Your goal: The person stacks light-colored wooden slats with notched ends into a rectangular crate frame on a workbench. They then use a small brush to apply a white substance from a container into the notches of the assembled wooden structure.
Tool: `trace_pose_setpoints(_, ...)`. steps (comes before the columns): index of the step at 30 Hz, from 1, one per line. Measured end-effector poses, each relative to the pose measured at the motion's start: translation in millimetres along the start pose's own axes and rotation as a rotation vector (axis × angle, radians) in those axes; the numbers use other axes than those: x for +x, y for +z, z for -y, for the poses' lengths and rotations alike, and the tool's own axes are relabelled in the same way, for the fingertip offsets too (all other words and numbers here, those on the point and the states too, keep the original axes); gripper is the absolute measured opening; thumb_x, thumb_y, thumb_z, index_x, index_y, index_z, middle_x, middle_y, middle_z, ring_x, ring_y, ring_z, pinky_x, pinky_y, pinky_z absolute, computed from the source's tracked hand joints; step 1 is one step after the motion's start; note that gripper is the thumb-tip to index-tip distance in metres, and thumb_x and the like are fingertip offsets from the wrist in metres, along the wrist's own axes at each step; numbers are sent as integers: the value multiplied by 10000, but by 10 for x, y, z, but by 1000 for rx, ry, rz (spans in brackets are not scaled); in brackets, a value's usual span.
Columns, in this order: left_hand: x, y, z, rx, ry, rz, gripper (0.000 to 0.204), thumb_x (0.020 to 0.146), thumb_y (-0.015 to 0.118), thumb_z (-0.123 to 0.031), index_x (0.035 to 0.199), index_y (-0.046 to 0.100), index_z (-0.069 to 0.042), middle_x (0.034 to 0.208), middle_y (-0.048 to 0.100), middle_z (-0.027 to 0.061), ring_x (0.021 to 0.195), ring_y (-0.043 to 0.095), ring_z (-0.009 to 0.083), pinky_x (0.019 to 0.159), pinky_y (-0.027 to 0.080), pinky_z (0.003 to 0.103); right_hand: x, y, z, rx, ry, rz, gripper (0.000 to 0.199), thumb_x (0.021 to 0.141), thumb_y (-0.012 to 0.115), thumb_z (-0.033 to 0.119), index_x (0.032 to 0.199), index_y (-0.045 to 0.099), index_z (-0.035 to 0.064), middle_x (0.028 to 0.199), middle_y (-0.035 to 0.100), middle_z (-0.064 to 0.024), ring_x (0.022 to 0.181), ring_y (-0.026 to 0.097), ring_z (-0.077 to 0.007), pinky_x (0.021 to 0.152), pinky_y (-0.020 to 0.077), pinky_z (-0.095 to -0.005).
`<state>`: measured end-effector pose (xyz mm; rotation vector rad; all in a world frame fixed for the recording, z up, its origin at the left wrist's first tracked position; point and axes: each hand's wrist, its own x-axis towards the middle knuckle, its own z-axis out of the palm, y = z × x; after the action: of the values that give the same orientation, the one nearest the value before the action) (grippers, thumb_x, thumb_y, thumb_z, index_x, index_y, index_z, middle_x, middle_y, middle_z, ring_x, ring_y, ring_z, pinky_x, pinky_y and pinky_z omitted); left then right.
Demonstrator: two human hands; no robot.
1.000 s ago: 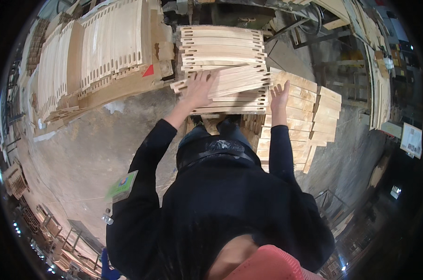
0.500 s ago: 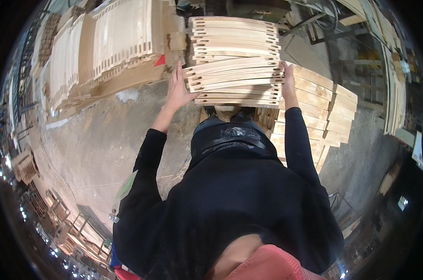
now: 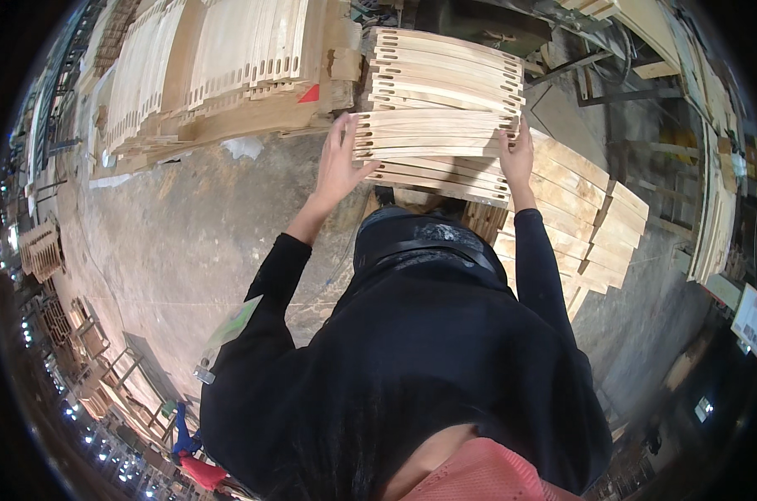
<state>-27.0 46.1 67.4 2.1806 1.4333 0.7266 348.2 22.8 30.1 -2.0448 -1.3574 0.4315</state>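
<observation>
A bundle of curved wooden slats (image 3: 433, 134), pale and slotted near their ends, lies between my two hands. My left hand (image 3: 337, 169) is at the left ends, fingers along them and thumb stretched below the near edge. Around the right ends my right hand (image 3: 517, 159) is closed, some fingers over the slots. Beneath the bundle and beyond it, more slats of the same kind (image 3: 445, 73) lie side by side in a stack. The lower slats are partly hidden by the bundle and its shadow.
To the right stands a stack of plain wooden boards (image 3: 562, 200). Rows of slotted slats (image 3: 237, 50) stand at the far left, with a red triangle (image 3: 309, 93) by their corner. Grey concrete floor (image 3: 203, 225) spreads to my left. Machine parts and timber are at the far right.
The bundle was tilted, its right end farther away; now it lies more nearly in line with the slats beneath. My hands moved with its ends. The whole view shifted slightly.
</observation>
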Motion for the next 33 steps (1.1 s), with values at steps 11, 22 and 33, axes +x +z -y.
trace_pose_setpoints(11,-170,153,-430,320,-290,-157,199,827,747,-314,854,713,-120,979,611,53,987,527,277,876,379,422,-205,139,360,-476,-417,47,583,1018,454,451,1546,362,222,1595,264,-237,1480,226,-415,1191,162,-559)
trace_pose_setpoints(22,-55,356,-482,409,-370,-173,121,828,657,-185,827,708,-76,974,616,105,985,540,298,872,385,445,-224,118,368,-466,-433,32,586,1015,459,433,1545,369,198,1594,271,-242,1477,230,-430,1180,181,-580)
trace_pose_setpoints(33,-6,256,-179,86,-594,-444,183,882,619,-212,815,645,-44,853,611,160,810,606,395,731,480,497,-251,124,416,-395,-427,77,606,1006,477,418,1551,350,183,1579,285,-263,1482,211,-435,1188,153,-571)
